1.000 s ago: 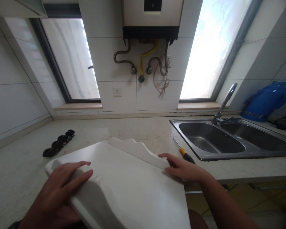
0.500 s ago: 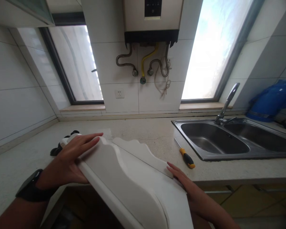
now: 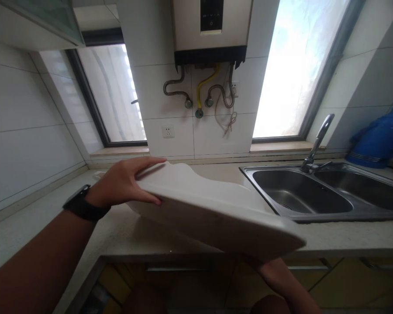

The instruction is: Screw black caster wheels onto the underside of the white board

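Left hand [image 3: 118,185], its fingers and thumb pinching the left end of a white wavy-edged panel [image 3: 196,192]; right hand [image 3: 270,267] beneath the right end, fingers hidden, their state indeterminable. Panel tilted above the worktop's [image 3: 350,237] near edge, mostly left of the sink [image 3: 334,216]

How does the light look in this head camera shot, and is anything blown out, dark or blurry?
Head view: the right-hand window glares almost pure white; head view: the white board's underside is shadowed, its right end slightly soft; head view: the lower cabinet fronts look dim.
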Demonstrator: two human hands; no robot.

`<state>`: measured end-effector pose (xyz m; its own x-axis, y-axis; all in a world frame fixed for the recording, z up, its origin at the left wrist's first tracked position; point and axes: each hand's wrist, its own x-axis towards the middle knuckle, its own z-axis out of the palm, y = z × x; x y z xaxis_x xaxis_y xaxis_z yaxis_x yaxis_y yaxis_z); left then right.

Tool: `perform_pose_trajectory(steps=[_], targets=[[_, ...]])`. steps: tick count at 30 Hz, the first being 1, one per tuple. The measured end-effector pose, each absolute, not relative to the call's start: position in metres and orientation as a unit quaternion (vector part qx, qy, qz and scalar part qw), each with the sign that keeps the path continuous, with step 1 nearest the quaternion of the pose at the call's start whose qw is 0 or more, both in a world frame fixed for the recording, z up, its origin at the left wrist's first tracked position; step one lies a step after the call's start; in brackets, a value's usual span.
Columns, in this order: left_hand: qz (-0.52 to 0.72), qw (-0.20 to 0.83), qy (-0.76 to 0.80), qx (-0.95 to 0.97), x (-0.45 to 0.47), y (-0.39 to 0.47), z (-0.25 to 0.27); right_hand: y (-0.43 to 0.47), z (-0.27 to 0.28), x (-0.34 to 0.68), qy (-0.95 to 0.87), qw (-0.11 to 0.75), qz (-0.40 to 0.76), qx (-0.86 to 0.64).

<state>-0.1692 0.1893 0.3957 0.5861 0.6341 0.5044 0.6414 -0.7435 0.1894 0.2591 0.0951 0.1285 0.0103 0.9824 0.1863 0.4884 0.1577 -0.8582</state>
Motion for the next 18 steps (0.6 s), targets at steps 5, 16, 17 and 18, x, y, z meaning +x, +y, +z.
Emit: perform_pose_trajectory(steps=[5,16,17,18], targets=[[-0.227,-0.097,-0.459,-0.854,-0.137,0.225,0.427,0.107,0.150,0.265,-0.568,0.475,0.385,-0.551],[-0.144,-0.201,-0.485,-0.839,-0.111,0.311,0.406,0.121,0.187,0.264,-0.446,0.467,0.548,-0.533],[-0.144,-0.208,-0.490,-0.834,-0.111,0.318,0.404,0.122,0.192,0.263,-0.439,0.467,0.557,-0.529],[-0.142,-0.218,-0.495,-0.829,-0.111,0.325,0.401,0.124,0.199,0.262,-0.437,0.467,0.565,-0.522]])
